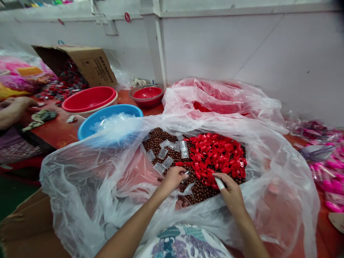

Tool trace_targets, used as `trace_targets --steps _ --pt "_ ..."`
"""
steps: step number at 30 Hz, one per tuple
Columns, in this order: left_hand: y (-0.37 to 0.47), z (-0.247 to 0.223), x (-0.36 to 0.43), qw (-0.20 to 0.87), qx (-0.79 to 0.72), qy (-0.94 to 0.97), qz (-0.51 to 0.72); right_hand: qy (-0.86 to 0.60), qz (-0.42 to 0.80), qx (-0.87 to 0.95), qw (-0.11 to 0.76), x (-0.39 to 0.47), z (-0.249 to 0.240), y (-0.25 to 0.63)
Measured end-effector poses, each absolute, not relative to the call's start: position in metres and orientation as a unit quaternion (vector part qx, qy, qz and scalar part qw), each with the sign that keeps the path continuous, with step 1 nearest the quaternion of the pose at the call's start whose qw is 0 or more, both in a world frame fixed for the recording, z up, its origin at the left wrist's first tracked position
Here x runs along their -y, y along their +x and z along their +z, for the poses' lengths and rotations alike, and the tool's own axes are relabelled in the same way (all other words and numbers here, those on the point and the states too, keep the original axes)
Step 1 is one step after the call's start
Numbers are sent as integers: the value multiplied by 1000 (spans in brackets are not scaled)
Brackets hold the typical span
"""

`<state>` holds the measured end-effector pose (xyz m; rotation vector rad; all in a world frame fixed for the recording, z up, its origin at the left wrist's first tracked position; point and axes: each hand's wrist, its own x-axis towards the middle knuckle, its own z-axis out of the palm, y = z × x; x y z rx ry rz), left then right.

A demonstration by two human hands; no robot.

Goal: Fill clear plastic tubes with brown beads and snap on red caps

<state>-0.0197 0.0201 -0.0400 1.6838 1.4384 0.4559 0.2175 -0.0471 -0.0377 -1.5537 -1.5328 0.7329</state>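
Note:
A large clear plastic bag (91,186) lies spread open, with brown beads (199,191), glossy red plastic pieces (217,152) and small clear plastic cases (184,149) inside. Over the beads at the near left edge is my left hand (173,178), its fingers pinched on something small that I cannot make out. To the right, my right hand (228,186) reaches the near edge of the red pieces, with white tape on one finger. Its fingers are bent together at a red piece, but what they hold is too small to tell.
Behind the bag stand a blue basin (83,127) of clear pieces, red basins (91,98) and a tipped cardboard box (91,66). Another person's arm (13,113) rests at the left. Pink items (330,179) lie at the right.

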Motion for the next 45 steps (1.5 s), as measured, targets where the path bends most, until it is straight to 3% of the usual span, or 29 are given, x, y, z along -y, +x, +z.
trace_targets --steps 7,15,27,37,45 --pt "3 -49 -16 460 -542 653 260 -602 285 647 372 44 -38 209" --pt "5 -62 -18 639 -478 479 365 -602 269 652 375 44 -37 210" --pt "-21 -45 -9 770 -438 293 360 -601 275 663 351 45 -34 205" --pt "-37 -32 1 744 -469 350 324 -601 221 741 201 35 -19 184" --pt "-47 -25 8 752 -450 306 373 -588 90 799 89 23 -26 143"
